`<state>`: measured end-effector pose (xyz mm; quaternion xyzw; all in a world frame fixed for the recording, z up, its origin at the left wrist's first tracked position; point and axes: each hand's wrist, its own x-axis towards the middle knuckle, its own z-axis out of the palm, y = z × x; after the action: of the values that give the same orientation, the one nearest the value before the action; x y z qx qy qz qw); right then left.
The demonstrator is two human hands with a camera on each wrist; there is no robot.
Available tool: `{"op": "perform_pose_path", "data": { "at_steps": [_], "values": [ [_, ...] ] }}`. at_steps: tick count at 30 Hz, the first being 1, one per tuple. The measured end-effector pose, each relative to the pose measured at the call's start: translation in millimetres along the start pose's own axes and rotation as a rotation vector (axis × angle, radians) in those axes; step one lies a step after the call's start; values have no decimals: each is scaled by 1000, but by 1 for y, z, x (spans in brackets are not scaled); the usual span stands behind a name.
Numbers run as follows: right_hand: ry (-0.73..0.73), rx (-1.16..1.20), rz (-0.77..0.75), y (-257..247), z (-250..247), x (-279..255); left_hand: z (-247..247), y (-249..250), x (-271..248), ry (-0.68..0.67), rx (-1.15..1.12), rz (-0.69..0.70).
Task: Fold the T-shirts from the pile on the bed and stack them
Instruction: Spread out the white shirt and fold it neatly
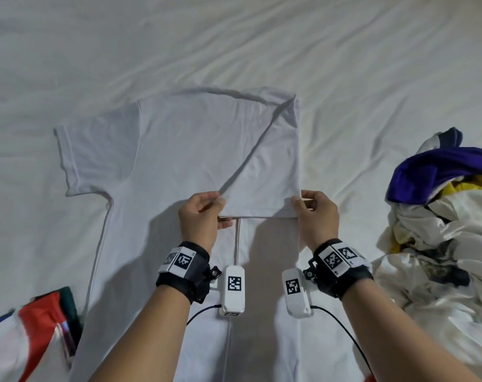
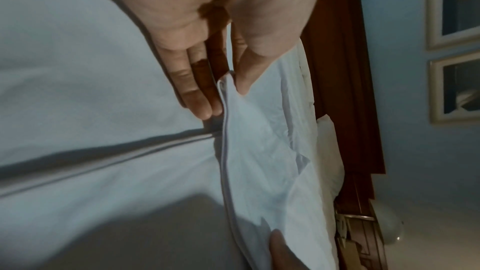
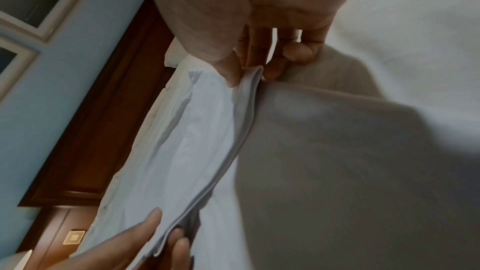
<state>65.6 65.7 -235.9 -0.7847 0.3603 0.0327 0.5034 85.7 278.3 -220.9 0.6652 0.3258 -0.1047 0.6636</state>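
Head view, white T-shirt (image 1: 179, 150) fold pinched between both hands (image 1: 257, 213)

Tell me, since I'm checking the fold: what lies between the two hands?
The white T-shirt's folded sleeve edge, pinched by left hand and right hand; head view.

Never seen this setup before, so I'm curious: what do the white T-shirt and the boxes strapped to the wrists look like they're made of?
White T-shirt: soft matte knit, probably cotton; it drapes, creases and shows stitched hems. Wrist boxes: smooth, hard white plastic by their look, slightly glossy, on black straps that seem to be fabric.
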Motion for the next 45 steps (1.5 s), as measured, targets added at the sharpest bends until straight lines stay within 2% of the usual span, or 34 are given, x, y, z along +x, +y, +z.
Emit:
{"op": "perform_pose_path", "data": {
  "at_steps": [6, 8, 11, 13, 15, 18, 21, 24, 27, 30, 35, 39, 41, 42, 43, 45],
  "values": [
    [-61, -80, -19, -3, -1, 3, -2, -8, 5, 67, 59, 49],
    [-91, -126, -8, -5, -2, 4, -1, -11, 8, 105, 174, 117],
    [-72, -176, -33, -16, -3, 12, 6, -13, 13, 154, 644, 394],
    [-35, -187, -85, -28, -1, 24, 17, -13, 16, 150, 986, 519],
    [-21, -218, -145, -45, 4, 43, 27, -14, 26, 68, 1185, 543],
    [2, -301, -231, -71, 18, 80, 30, -25, 46, -23, 1357, 548],
    [24, -373, -248, -94, 33, 118, 23, -39, 59, -26, 1395, 595],
    [31, -456, -186, -110, 44, 146, 22, -45, 64, 13, 1394, 629],
    [73, -403, -121, -115, 47, 164, 23, -49, 67, 31, 1399, 656],
    [72, -322, -99, -110, 43, 176, 24, -50, 66, 22, 1392, 649],
    [77, -367, -117, -102, 35, 189, 25, -49, 67, 5, 1368, 629],
    [195, -402, -148, -103, 41, 180, 25, -48, 65, 4, 1377, 614],
    [207, -431, -277, -98, 43, 156, 25, -48, 63, 7, 1391, 611],
    [179, -463, -409, -91, 45, 138, 25, -47, 62, 9, 1402, 613],
    [100, -543, -562, -82, 47, 116, 25, -47, 62, 11, 1410, 611],
    [-171, -833, -818, -57, 50, 75, 25, -46, 62, 5, 1410, 600]
  ]
}}
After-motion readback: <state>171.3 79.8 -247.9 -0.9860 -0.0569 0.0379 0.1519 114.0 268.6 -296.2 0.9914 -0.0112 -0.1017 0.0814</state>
